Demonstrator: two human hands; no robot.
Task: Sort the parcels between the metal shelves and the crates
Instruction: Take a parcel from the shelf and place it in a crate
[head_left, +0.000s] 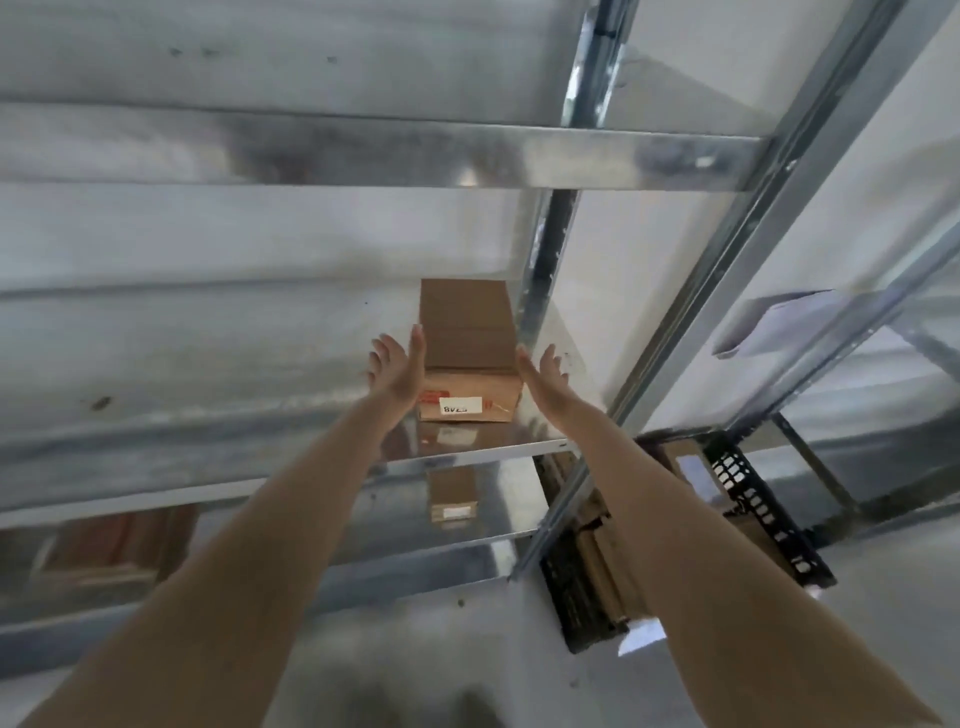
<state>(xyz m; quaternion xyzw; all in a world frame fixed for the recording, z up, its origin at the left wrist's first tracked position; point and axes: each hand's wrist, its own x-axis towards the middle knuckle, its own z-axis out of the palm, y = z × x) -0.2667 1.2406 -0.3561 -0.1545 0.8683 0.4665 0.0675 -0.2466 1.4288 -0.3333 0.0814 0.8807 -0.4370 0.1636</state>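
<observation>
A brown cardboard parcel (469, 332) with a white label stands on a metal shelf (208, 447) near the shelf's right upright. My left hand (397, 366) is flat with straight fingers at the parcel's left side. My right hand (543, 376) is flat at its right side. Whether the palms touch the cardboard I cannot tell. A black plastic crate (748, 493) on the floor at the lower right holds several cardboard parcels (602, 566).
The metal upright (545, 270) rises just right of the parcel. Another parcel (453, 496) lies on the shelf below, and a blurred brown box (111, 545) sits lower left. A second metal rack (852, 312) with a white envelope (774, 322) stands to the right.
</observation>
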